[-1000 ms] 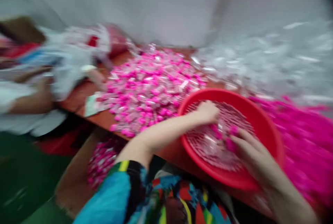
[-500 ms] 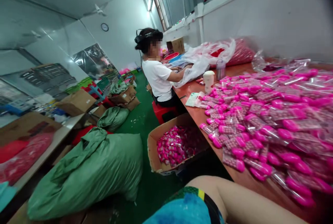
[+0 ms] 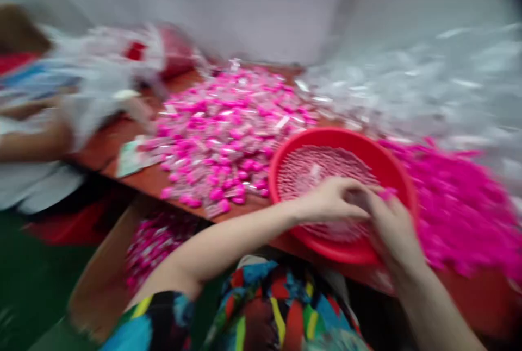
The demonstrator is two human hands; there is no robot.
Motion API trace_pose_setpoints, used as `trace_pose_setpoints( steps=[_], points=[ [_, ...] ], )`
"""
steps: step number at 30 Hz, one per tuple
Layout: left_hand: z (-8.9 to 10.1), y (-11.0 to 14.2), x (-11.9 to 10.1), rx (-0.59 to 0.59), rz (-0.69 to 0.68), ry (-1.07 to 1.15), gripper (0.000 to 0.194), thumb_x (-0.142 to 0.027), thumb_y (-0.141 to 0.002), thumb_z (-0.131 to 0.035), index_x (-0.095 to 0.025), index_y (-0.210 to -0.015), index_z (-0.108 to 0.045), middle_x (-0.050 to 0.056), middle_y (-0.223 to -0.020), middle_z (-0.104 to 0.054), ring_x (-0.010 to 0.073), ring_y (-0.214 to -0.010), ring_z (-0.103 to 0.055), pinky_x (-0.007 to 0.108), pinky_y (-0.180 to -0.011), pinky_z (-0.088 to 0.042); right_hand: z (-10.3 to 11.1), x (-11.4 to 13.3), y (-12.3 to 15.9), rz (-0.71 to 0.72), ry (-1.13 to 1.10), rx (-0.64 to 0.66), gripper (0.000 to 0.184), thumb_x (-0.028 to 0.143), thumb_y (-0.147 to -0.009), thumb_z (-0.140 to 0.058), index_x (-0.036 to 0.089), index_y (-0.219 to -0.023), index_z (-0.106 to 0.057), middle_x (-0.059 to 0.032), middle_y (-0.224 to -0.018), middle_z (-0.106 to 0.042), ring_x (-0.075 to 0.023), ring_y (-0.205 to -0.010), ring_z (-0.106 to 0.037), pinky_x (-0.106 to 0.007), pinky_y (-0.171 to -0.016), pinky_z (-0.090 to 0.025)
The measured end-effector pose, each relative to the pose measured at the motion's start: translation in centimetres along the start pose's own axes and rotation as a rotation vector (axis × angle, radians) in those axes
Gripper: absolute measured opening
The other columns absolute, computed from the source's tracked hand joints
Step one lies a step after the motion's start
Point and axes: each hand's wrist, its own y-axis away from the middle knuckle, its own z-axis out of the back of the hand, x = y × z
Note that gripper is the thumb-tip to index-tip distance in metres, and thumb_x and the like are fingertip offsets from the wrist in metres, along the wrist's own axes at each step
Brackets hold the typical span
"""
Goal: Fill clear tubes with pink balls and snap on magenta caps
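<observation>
Both my hands meet over the right side of a red basin (image 3: 403, 182) holding many small pale pink beads (image 3: 312, 169). My left hand (image 3: 336, 199) has its fingers curled against the right one; what they hold, if anything, is hidden and blurred. My right hand (image 3: 393, 226) is closed, with a small bright pink plastic piece (image 3: 387, 193) showing at its fingers. Beside the basin on the right lies a heap of loose bright pink pieces (image 3: 460, 210). To its left spreads a pile of clear packets with pink ends and beads inside (image 3: 228, 139).
Clear plastic bags (image 3: 424, 87) are heaped along the wall at the back right. Below the table edge stands a cardboard box (image 3: 101, 269) with more pink packets. A co-worker's arm (image 3: 36, 133) shows at the left, near a pale green flat item (image 3: 130, 158).
My view has swung from the room and co-worker on the left to the table before me. The red basin and both my hands have come into sight.
</observation>
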Motion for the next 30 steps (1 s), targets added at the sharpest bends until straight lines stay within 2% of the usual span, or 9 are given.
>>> trace_pose_setpoints(
  steps=[5, 7, 10, 14, 18, 20, 23, 26, 30],
  points=[
    [5.0, -2.2, 0.2, -0.156, 0.141, -0.196, 0.024, -0.016, -0.078, -0.073, -0.014, -0.101, -0.072, 0.008, -0.095, -0.075, 0.0204, -0.091, -0.071, 0.034, -0.085, -0.058, 5.1, 0.7, -3.0, 0.107, 0.531, 0.152, 0.020, 0.033, -0.095, -0.053, 0.019, -0.090, -0.067, -0.0034, -0.075, -0.066, -0.0204, -0.070, -0.061, -0.033, -0.070, -0.050],
    [7.0, -3.0, -0.6, -0.240, 0.192, -0.281, 0.027, -0.023, -0.078, -0.073, -0.016, -0.104, -0.067, 0.005, -0.091, -0.071, 0.0186, -0.083, -0.068, 0.030, -0.071, -0.058, 5.8, 0.9, -5.5, 0.188, 0.798, 0.159, 0.018, 0.017, -0.090, -0.051, 0.016, -0.098, -0.067, -0.0094, -0.090, -0.071, -0.0238, -0.083, -0.064, -0.037, -0.082, -0.050],
    [8.5, -4.3, -1.2, -0.197, 0.295, -0.331, 0.038, -0.026, -0.084, -0.064, -0.019, -0.120, -0.054, 0.003, -0.090, -0.064, 0.0183, -0.077, -0.068, 0.025, -0.056, -0.053, 5.6, 0.8, -8.3, 0.224, 1.059, 0.280, 0.035, 0.008, -0.087, -0.051, 0.011, -0.118, -0.067, -0.0200, -0.122, -0.068, -0.0313, -0.112, -0.061, -0.042, -0.098, -0.048],
    [9.3, -6.7, 1.1, -0.116, 0.272, -0.532, 0.052, -0.015, -0.085, -0.051, -0.014, -0.136, -0.043, 0.003, -0.093, -0.063, 0.0171, -0.082, -0.065, 0.030, -0.074, -0.055, 3.4, 0.4, -7.7, 0.266, 1.224, 0.526, 0.040, 0.015, -0.093, -0.051, 0.014, -0.131, -0.064, -0.0196, -0.131, -0.064, -0.0351, -0.116, -0.058, -0.047, -0.096, -0.050],
    [9.0, -9.1, 3.8, -0.034, 0.187, -0.809, 0.060, -0.012, -0.089, -0.044, -0.005, -0.148, -0.038, 0.015, -0.113, -0.067, 0.0230, -0.100, -0.065, 0.037, -0.095, -0.051, 2.4, 0.6, -3.6, 0.368, 1.120, 0.687, 0.050, 0.010, -0.090, -0.051, 0.015, -0.139, -0.059, -0.0163, -0.128, -0.065, -0.0310, -0.116, -0.060, -0.046, -0.100, -0.051],
    [8.3, -10.2, 4.6, 0.018, 0.146, -1.058, 0.061, -0.008, -0.090, -0.041, -0.001, -0.151, -0.036, 0.022, -0.117, -0.067, 0.0271, -0.104, -0.066, 0.040, -0.096, -0.050, 3.0, 0.8, -1.8, 0.414, 1.037, 0.629, 0.055, 0.007, -0.088, -0.050, 0.016, -0.142, -0.056, -0.0152, -0.132, -0.063, -0.0300, -0.122, -0.057, -0.047, -0.106, -0.049],
    [6.8, -11.5, 5.3, 0.117, 0.114, -1.343, 0.047, -0.003, -0.088, -0.040, -0.002, -0.131, -0.059, 0.024, -0.109, -0.069, 0.0310, -0.107, -0.065, 0.041, -0.096, -0.048, 4.5, 0.8, -0.2, 0.418, 0.931, 0.476, 0.056, 0.002, -0.084, -0.047, 0.015, -0.138, -0.058, -0.0147, -0.130, -0.064, -0.0271, -0.125, -0.057, -0.046, -0.110, -0.047],
    [5.3, -12.3, 5.9, 0.144, 0.119, -1.361, 0.033, -0.002, -0.087, -0.041, -0.004, -0.100, -0.071, 0.027, -0.102, -0.069, 0.0356, -0.111, -0.062, 0.044, -0.098, -0.046, 5.5, 0.3, 0.6, 0.373, 0.843, 0.374, 0.057, 0.001, -0.081, -0.046, 0.014, -0.134, -0.059, -0.0138, -0.126, -0.068, -0.0261, -0.123, -0.060, -0.044, -0.109, -0.049],
    [3.4, -12.8, 7.2, 0.117, 0.130, -1.271, 0.034, 0.000, -0.085, -0.040, -0.004, -0.090, -0.073, 0.027, -0.103, -0.068, 0.0351, -0.110, -0.059, 0.044, -0.097, -0.046, 5.4, -0.4, 0.8, 0.350, 0.806, 0.310, 0.052, 0.004, -0.081, -0.048, 0.015, -0.130, -0.061, -0.0132, -0.124, -0.070, -0.0268, -0.120, -0.062, -0.044, -0.109, -0.050]
  ],
)
